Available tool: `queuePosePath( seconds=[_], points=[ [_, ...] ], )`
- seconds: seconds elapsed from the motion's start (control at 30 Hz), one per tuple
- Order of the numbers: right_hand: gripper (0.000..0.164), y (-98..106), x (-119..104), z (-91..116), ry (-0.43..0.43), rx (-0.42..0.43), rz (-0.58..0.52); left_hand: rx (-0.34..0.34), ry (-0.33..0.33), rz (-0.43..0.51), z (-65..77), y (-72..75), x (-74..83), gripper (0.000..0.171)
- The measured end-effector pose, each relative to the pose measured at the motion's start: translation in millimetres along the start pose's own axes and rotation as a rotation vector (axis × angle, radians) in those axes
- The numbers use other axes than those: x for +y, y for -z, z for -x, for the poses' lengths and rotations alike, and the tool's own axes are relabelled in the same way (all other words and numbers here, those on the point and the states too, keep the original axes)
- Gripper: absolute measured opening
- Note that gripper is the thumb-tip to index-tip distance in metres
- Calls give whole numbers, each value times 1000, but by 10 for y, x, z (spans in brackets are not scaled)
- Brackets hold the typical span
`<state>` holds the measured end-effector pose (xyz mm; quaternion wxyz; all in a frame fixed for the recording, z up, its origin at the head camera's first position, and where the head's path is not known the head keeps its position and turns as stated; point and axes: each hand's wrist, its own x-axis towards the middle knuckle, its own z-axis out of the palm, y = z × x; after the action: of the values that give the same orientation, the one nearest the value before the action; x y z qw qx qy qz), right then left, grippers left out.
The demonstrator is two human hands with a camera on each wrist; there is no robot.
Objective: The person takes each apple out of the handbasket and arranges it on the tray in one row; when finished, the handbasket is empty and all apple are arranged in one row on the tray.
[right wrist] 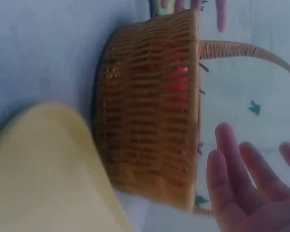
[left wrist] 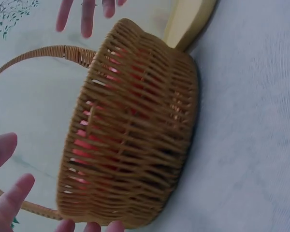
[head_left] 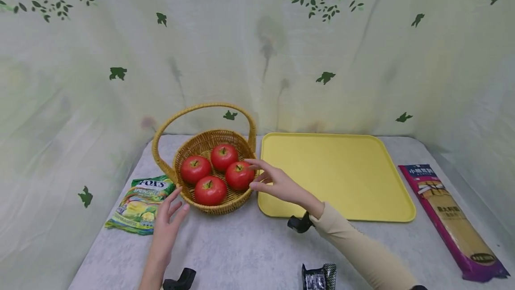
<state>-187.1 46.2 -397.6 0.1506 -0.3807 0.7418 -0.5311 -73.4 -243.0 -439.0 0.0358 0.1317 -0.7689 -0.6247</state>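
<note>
Several red apples [head_left: 211,191] lie in a round wicker basket [head_left: 219,209] with a tall arched handle [head_left: 201,107]. My left hand [head_left: 166,218] is at the basket's front left, fingers spread and holding nothing. On the other side, my right hand [head_left: 281,186] hovers by the basket's right rim, beside the rightmost apple [head_left: 240,175], with its fingers apart. Whether a fingertip touches the rim or that apple cannot be told from the head view. In the right wrist view the right hand [right wrist: 256,188] appears beside the rim, with a gap to the wicker [right wrist: 145,111].
A yellow tray [head_left: 330,174] lies right of the basket. At the left is a green candy bag [head_left: 138,207] marked FOX'S; at the far right, a long purple noodle packet [head_left: 454,218]. A small black packet [head_left: 315,279] sits at the front edge. A cloth backdrop [head_left: 241,57] hangs behind.
</note>
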Motion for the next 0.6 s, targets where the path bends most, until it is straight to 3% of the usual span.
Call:
queuePosePath(
  seconds=[0.13, 0.3, 0.43, 0.6],
  points=[
    [60, -160, 137, -219, -24, -58, -55, -35, 37, 94, -96, -68, -109, 65],
    [58, -310, 179, -437, -24, -129, -91, -53, 23, 179, -208, -148, -204, 69],
    [61, -354, 176, -569, -50, -178, -171, -90, -6, 198, -250, -123, -217, 70],
    [67, -359, 131, -689, -141, -261, -276, -153, 39, 211, -287, -54, -187, 74]
  ],
)
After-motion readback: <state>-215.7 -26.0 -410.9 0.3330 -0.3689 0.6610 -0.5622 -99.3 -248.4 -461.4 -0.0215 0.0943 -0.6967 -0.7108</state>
